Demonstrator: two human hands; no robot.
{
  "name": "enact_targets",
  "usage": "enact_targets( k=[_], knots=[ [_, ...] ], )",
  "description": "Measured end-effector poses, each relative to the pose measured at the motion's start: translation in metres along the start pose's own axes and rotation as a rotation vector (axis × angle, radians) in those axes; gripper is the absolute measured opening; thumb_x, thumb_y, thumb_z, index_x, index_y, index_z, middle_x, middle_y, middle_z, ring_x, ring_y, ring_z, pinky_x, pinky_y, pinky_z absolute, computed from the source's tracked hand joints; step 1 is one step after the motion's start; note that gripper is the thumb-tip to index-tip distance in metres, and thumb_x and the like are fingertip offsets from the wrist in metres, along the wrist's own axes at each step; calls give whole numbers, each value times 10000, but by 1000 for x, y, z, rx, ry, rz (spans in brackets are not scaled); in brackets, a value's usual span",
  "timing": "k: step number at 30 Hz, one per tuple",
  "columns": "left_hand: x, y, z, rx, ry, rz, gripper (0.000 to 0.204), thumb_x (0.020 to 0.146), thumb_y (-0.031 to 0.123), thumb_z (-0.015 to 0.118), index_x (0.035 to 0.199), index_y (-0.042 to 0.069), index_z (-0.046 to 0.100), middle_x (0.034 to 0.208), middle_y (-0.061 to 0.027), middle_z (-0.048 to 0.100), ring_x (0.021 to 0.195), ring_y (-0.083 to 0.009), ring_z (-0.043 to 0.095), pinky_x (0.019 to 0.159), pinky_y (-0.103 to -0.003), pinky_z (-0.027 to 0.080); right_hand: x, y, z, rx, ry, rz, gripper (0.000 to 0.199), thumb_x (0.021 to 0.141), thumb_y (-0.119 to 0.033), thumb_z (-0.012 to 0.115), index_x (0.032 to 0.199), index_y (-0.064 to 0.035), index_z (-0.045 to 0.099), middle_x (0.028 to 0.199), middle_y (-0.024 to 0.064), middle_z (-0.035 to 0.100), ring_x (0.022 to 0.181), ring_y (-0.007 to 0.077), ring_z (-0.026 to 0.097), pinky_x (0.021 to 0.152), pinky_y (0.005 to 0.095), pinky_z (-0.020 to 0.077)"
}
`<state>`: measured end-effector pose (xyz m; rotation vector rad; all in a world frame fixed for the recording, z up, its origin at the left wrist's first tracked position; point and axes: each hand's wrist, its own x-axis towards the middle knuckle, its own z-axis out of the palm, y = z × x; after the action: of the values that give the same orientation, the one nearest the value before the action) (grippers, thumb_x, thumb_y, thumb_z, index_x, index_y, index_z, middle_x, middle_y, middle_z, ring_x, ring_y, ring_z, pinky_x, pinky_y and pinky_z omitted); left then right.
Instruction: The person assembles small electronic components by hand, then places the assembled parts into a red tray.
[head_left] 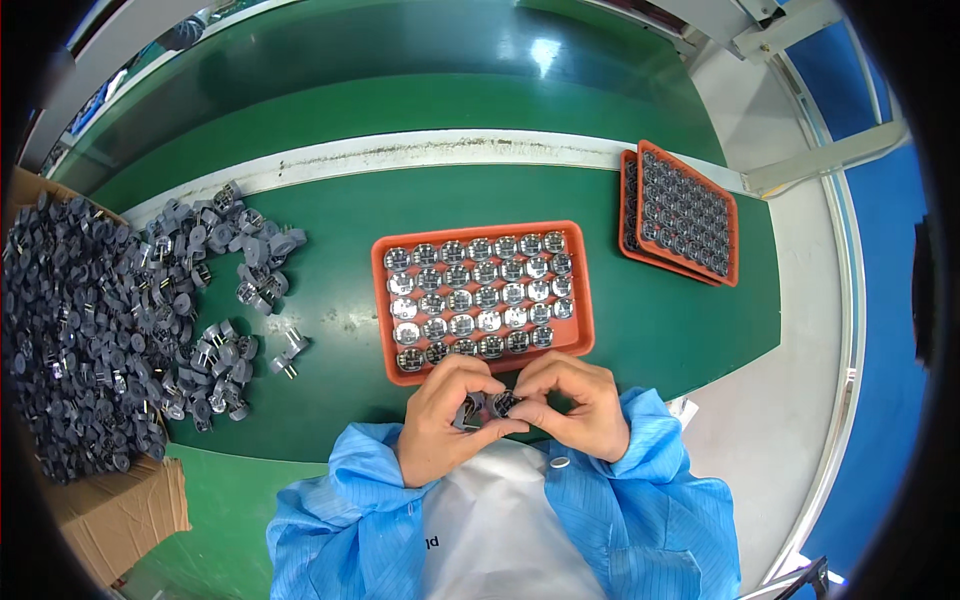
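Observation:
My left hand (447,415) and my right hand (578,403) meet just below the near edge of an orange tray (583,290), fingertips pressed together around small grey round parts (490,405). The left hand keeps a couple of spare parts against its palm. The right fingers pinch one part against them. The tray is filled with rows of round silvery-grey parts (480,295) set face up. Both forearms wear blue sleeves.
A big heap of loose grey parts with metal pins (120,320) spreads over the green mat and a cardboard sheet (120,510) at the left. Two stacked orange trays (685,212) with dark parts lie at the far right. A white bag (500,530) rests on my lap.

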<state>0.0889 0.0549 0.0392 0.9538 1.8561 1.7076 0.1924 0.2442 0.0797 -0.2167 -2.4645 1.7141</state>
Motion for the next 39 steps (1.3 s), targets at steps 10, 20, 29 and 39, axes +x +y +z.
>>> enact_targets(
  k=[10, 20, 29, 39],
  knots=[
    [1, 4, -14, -1178, -118, -536, 285, 1020, 178, 671, 1258, 93, 540, 1236, -130, 517, 1120, -246, 562, 692, -308, 495, 21, 39, -55, -641, 247, -190, 130, 776, -51, 847, 875, -46, 762, 914, 76, 700, 888, 291, 664, 757, 398, 544],
    [4, 6, -58, -352, 237, -147, 142, 1091, 125, 619, 1177, 27, 562, 1117, -113, 613, 860, -116, 560, 688, -233, 470, 22, 47, -49, -826, 230, -244, 186, 735, -74, 869, 891, -63, 768, 924, 63, 645, 901, 282, 617, 780, 418, 497],
    [11, -23, -87, 629, 309, -92, 294, 991, 26, 664, 1277, -33, 693, 974, -192, 669, 779, -315, 649, 711, -408, 528, 26, 70, -52, -566, 497, 132, 181, 891, -93, 834, 960, 44, 736, 808, 146, 708, 618, 228, 666, 595, 362, 537],
    [18, -35, -77, 341, 271, -158, 326, 956, 14, 669, 1275, -25, 725, 940, -171, 728, 805, -232, 702, 738, -342, 552, 32, 74, -47, -407, 512, 250, 168, 933, -95, 791, 924, 56, 717, 768, 155, 761, 653, 186, 734, 607, 337, 574]
  ],
)
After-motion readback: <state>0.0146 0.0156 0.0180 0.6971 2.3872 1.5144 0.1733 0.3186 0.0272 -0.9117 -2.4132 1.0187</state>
